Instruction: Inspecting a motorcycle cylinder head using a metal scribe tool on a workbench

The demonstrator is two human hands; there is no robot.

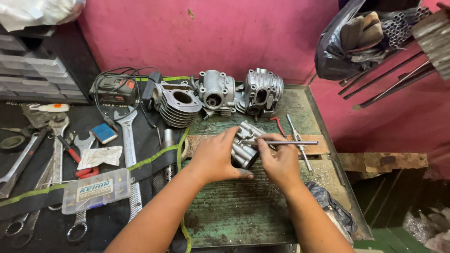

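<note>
Aluminium cylinder head (245, 145) sits gripped under the left hand (216, 157); right hand (280, 161) fingers pinch a steel rod (281, 142). Best hold the head firm and the rod level.

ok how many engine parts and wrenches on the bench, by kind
Finned cylinder: 1
Cylinder heads at the back: 2
Engine part held by left hand and right hand, which holds a metal rod: 1
Wrenches clearly visible on the black mat: 3
Total: 7
</note>
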